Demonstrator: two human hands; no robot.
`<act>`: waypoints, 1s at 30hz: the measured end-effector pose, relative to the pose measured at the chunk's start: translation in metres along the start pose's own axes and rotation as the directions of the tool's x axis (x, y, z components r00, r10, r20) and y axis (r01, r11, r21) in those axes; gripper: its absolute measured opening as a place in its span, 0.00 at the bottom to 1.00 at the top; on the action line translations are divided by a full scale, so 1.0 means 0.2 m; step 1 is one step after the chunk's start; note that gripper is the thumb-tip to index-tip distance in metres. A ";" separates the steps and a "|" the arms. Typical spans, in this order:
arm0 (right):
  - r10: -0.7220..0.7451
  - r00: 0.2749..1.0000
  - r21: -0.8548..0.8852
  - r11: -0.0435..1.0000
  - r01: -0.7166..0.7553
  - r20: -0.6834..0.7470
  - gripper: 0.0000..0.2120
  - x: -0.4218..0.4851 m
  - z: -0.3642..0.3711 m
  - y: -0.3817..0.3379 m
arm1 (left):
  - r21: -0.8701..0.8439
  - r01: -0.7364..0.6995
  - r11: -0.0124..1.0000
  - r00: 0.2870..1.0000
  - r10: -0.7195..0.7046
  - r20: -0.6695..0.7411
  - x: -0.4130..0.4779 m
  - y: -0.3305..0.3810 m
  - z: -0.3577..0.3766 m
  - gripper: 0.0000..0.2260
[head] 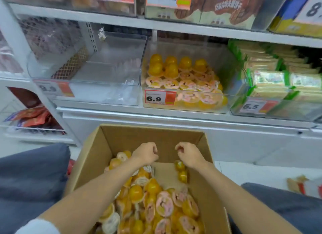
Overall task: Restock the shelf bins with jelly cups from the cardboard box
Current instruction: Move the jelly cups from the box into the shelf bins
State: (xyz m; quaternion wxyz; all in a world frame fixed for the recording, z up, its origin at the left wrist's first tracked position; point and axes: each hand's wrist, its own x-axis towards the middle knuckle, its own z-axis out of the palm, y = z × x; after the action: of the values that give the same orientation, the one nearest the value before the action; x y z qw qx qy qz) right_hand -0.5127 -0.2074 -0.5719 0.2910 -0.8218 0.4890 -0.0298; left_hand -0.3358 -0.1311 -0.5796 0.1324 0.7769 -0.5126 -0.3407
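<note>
An open cardboard box [122, 138] stands in front of me, its near half heaped with orange jelly cups [156, 202] with pink and white lids. My left hand [145, 152] and my right hand [190, 155] hover side by side over the far end of the box. Their fingers are curled downward and I see no cup between the fingertips. Two loose cups [181, 171] lie just below my right wrist. On the shelf ahead, a clear bin [226, 73] tagged 6.9 holds several jelly cups [183, 77].
A clear bin [104, 94] left of the jelly bin looks nearly bare. Green-edged packets [271, 80] fill the bin on the right. Boxed snacks [226, 7] sit on the shelf above. My knees in blue trousers [31, 181] flank the box. Red packets [33, 118] lie low left.
</note>
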 end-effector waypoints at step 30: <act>0.223 0.974 0.079 0.971 -0.226 0.043 0.24 -0.08 0.20 0.13 | -0.785 0.364 0.501 0.924 -0.087 0.373 -0.02 -0.08 0.34 0.18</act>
State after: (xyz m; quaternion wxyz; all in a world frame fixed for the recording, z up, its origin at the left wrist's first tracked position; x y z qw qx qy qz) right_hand -0.5280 -0.1845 -0.6142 0.3351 -0.7487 0.5719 -0.0031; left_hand -0.3709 -0.1110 -0.6373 0.3688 0.6185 -0.1902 -0.6673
